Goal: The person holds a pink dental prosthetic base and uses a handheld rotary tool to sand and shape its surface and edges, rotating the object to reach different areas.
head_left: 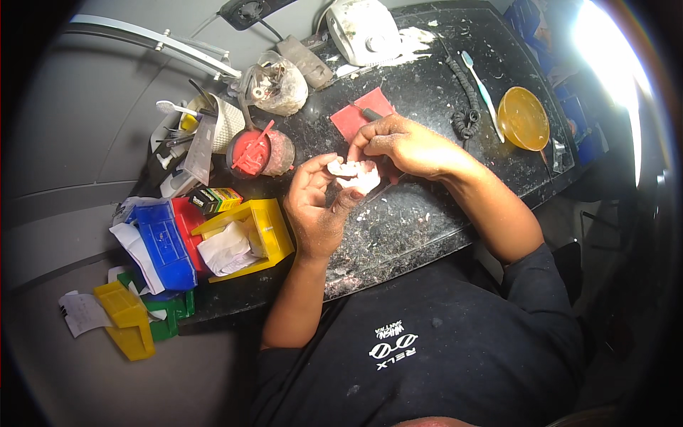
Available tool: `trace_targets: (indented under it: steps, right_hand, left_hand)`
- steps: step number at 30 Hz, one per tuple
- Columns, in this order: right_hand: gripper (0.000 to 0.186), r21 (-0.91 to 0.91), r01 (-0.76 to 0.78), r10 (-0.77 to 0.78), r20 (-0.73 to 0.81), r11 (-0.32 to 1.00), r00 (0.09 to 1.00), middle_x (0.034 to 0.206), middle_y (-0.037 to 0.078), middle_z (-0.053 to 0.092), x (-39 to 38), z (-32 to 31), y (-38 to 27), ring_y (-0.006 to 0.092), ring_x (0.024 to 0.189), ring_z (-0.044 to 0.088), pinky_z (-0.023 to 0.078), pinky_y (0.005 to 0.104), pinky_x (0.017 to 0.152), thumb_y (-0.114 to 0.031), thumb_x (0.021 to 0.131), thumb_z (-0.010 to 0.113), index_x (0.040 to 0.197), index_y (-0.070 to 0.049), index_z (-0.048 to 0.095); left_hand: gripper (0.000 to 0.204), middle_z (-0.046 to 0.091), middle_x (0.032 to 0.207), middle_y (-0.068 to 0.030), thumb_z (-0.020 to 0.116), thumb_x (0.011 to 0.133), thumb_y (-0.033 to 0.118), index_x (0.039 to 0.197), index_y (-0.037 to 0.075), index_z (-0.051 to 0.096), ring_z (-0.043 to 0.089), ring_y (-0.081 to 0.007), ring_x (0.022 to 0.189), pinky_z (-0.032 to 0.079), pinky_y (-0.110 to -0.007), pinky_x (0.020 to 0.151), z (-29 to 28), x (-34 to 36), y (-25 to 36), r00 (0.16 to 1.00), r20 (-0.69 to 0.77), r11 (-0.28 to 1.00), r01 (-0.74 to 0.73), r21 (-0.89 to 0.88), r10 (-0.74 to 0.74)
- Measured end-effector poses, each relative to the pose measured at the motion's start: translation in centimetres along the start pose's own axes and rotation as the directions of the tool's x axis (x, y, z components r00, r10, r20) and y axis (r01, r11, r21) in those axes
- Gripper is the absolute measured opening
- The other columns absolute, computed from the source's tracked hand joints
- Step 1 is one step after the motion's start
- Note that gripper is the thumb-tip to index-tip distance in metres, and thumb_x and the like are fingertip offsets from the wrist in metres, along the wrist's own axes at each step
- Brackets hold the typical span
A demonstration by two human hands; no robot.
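My left hand (314, 210) holds a pale dental cast (356, 183) between thumb and fingers. My right hand (403, 148) is curled just above the cast's right side, fingertips at its upper edge; what they grip is hidden. A dark-handled tool (371, 113) shows beyond the right fingers, over a red wax sheet (347, 122); I cannot tell whether it is held. To the left of my hands a container of red wax strips (249, 153) stands on the speckled black bench (398, 235).
Coloured bins (263, 228), a small box (213, 199) and a tool holder (228, 117) crowd the left. Behind are a bag of parts (277, 85) and a white machine (364, 32). Right are a coiled cable (466, 121), a toothbrush (484, 92) and an amber bowl (523, 117).
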State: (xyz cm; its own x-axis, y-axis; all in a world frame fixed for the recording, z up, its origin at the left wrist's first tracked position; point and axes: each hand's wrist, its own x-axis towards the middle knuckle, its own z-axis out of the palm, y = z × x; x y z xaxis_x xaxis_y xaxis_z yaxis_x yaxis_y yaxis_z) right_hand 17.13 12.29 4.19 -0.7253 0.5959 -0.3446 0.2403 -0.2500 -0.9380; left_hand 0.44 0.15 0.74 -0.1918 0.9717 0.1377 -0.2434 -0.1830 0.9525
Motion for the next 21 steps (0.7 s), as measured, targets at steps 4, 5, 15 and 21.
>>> trace_targets:
  steps: [4,5,15,21]
  right_hand:
    - [0.023,-0.005,-0.001,0.001,0.000,1.000,1.000,0.078,0.006,0.066,-0.16,0.04,-0.33,0.0131,0.060,0.060,0.050,0.0273,0.052,-0.011,0.091,0.052,0.093,-0.002,0.073]
    - [0.023,-0.008,-0.006,0.006,-0.001,1.000,1.000,0.078,0.006,0.066,-0.18,0.04,-0.39,0.0133,0.060,0.061,0.050,0.0274,0.052,-0.012,0.091,0.052,0.093,-0.002,0.073]
    - [0.023,-0.017,-0.013,0.013,-0.007,1.000,1.000,0.079,0.006,0.067,-0.01,0.01,-0.05,0.0138,0.061,0.061,0.051,0.0281,0.052,-0.011,0.091,0.052,0.094,-0.001,0.073]
    - [0.023,0.004,-0.004,0.004,0.002,1.000,1.000,0.078,0.006,0.066,0.12,-0.04,0.21,0.0133,0.060,0.061,0.050,0.0279,0.052,-0.012,0.092,0.053,0.093,-0.002,0.073]
  left_hand:
    - [0.066,0.070,0.113,-0.0208,0.085,0.084,0.024,0.128,-0.007,0.048,0.070,-0.0241,0.106,0.055,-0.035,0.094,-0.03,0.03,-0.03,1.000,0.009,1.000,-0.007,0.005,0.007]
    - [0.066,0.070,0.113,-0.0208,0.085,0.084,0.024,0.128,-0.007,0.048,0.070,-0.0241,0.106,0.055,-0.035,0.094,-0.04,0.02,-0.03,1.000,0.009,1.000,-0.007,0.005,0.007]
    - [0.066,0.070,0.113,-0.0227,0.085,0.084,0.024,0.129,-0.008,0.047,0.070,-0.0248,0.106,0.055,-0.035,0.094,0.07,0.04,0.04,1.000,0.006,1.000,-0.004,-0.019,0.004]
    - [0.067,0.070,0.113,-0.0225,0.085,0.084,0.024,0.128,-0.008,0.047,0.070,-0.0251,0.105,0.056,-0.035,0.094,-0.04,-0.01,0.02,1.000,0.004,1.000,0.002,-0.002,-0.002]
